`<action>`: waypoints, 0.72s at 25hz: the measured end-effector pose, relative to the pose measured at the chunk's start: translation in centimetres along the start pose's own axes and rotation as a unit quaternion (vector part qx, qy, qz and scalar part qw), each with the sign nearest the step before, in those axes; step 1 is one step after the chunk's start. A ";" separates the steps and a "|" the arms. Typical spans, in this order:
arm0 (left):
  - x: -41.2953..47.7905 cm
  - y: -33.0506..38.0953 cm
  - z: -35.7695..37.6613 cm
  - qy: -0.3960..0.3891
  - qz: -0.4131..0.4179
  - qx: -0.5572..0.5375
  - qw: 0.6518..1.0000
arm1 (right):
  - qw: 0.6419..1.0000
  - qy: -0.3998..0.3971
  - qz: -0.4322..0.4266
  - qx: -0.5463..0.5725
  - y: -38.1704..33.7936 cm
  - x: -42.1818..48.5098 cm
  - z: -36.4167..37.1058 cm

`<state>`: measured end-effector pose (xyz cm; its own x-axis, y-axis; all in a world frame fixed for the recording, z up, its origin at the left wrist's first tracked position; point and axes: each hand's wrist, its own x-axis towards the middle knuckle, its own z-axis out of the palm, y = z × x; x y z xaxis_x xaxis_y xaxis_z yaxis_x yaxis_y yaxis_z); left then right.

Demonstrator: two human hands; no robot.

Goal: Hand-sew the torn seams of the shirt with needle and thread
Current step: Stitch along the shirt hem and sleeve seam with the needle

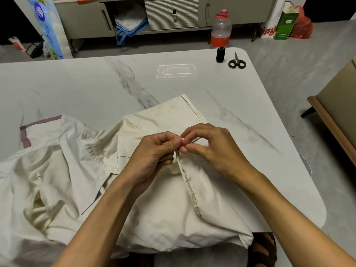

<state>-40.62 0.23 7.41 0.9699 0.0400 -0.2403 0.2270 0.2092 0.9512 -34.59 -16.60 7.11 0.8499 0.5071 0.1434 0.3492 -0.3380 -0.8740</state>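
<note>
A cream shirt (158,205) lies spread over the near half of the white marble table (77,83). A raised seam (189,187) with dark stitches runs from the shirt's near right part up to my hands. My left hand (154,153) pinches the top of that seam fold between thumb and fingers. My right hand (208,145) meets it from the right, fingertips pinching at the same spot. A thin dark thread (175,132) shows just above the fingertips. The needle itself is too small to make out.
A black thread spool (220,54) and black-handled scissors (237,62) stand at the table's far right corner. Beyond the table are a plastic bottle (221,28), a grey cabinet (171,14) and bags on the floor. A wooden-framed seat (335,120) is at the right.
</note>
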 end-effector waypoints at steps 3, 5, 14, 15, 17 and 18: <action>0.0 0.0 0.0 0.009 0.000 0.002 1.000 | 0.996 -0.025 0.038 0.080 -0.2 0.1 -0.7; 0.0 0.0 0.1 0.008 0.002 0.005 1.000 | 0.984 -0.051 0.054 0.160 -0.4 0.0 -0.9; 0.1 0.0 0.6 0.057 0.031 0.015 0.998 | 0.971 -0.036 0.088 0.221 -0.4 0.0 -0.5; 0.2 0.0 0.6 0.063 0.034 0.017 0.997 | 0.968 -0.029 0.093 0.229 -0.4 0.1 -0.5; 0.3 -0.1 0.7 0.073 0.039 0.022 0.996 | 0.965 -0.019 0.103 0.241 -0.4 0.1 -0.5; 0.3 -0.1 0.7 0.077 0.040 0.025 0.996 | 0.963 -0.018 0.106 0.246 -0.5 0.2 -0.5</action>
<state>-40.30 -0.46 7.37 0.9611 0.2048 -0.1855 0.1565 0.1499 0.9762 -34.42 -16.72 7.74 0.8644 0.4978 -0.0703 -0.0670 -0.0246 -0.9975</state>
